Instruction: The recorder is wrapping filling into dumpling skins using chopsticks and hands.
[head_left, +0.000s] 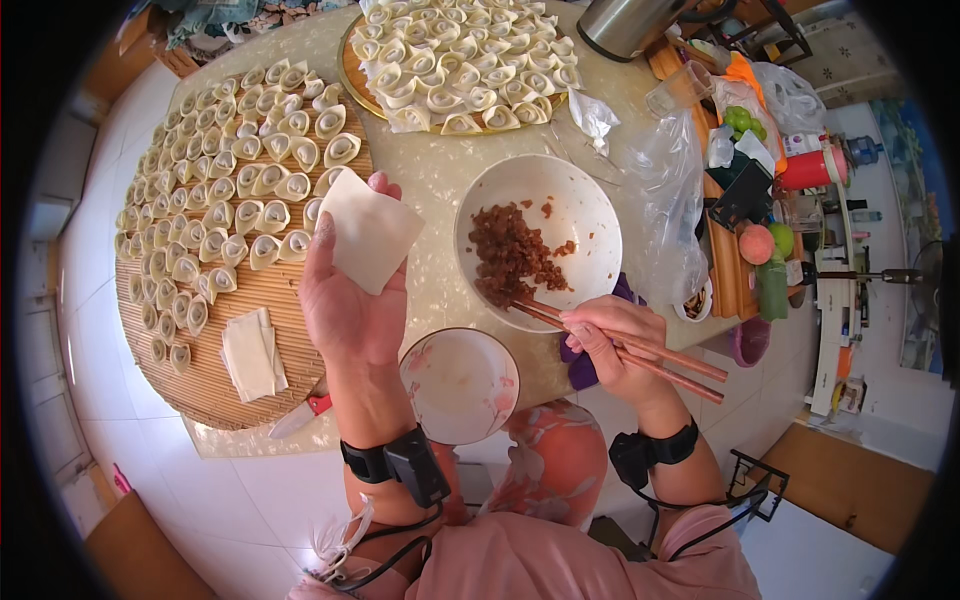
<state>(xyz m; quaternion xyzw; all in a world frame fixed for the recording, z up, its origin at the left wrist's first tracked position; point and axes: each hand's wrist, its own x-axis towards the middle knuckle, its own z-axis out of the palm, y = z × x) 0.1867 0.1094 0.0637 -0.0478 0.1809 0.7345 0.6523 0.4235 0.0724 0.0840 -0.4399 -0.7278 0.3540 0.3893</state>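
A square dough wrapper (371, 229) lies across the palm and fingers of my left hand (356, 319), which is turned upward with the thumb along its edge. My right hand (619, 341) grips a pair of wooden chopsticks (660, 358). Their tips are in the reddish-brown minced filling (517, 255), heaped on the left side of a white bowl (592, 232). Below that bowl sits a flower-patterned plate (459, 386). A stack of wrappers (253, 354) rests on the round slatted mat (300, 337) to the left.
Folded dumplings (217, 214) cover much of the mat; more stand on a round tray (352, 82) at the back. A red-handled knife (300, 415) lies by the mat's edge. On the right are a clear plastic bag (667, 202), a steel kettle (619, 26) and a wooden shelf with fruit (727, 262).
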